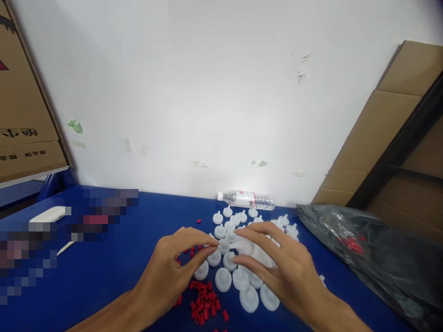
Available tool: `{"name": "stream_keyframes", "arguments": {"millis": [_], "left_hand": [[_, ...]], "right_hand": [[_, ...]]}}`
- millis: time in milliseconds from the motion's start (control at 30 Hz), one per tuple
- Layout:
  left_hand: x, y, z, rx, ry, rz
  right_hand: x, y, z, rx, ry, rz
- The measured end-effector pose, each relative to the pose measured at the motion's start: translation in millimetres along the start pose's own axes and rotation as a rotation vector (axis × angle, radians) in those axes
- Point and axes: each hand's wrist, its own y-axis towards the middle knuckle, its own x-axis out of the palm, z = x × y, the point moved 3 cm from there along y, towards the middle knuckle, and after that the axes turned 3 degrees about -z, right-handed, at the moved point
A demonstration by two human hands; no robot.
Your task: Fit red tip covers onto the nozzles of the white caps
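My right hand (284,258) grips a white plastic nozzle cap (245,247) whose narrow tip points left. Facing that tip, my left hand (183,253) has thumb and forefinger pinched together; whatever is between them is too small to make out. Many more white nozzle caps (223,279) lie on the blue table around and beneath both hands, most with their spouts up. A pile of small red tubular caps (206,302) lies below my left hand, and a few are partly hidden behind its fingers.
A clear plastic bottle (244,199) lies on its side against the white wall. On the right is a dark plastic bag (367,263) with red pieces in it. Cardboard (367,138) leans behind the bag. A white device (48,213) and blurred-out items are at the left.
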Motion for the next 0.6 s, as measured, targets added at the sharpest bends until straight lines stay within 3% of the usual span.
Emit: {"name": "stream_keyframes", "arguments": {"millis": [133, 433, 600], "left_hand": [[2.6, -3.3, 4.3, -0.008, 0.053, 0.0], [12.4, -8.4, 9.4, 0.111, 0.037, 0.002], [17.1, -11.5, 13.7, 0.313, 0.213, -0.176]], "right_hand": [[12.7, -9.8, -1.4, 0.039, 0.068, -0.037], [8.8, -13.0, -14.8, 0.023, 0.218, 0.067], [6.9, -16.7, -18.8, 0.024, 0.234, 0.14]]}}
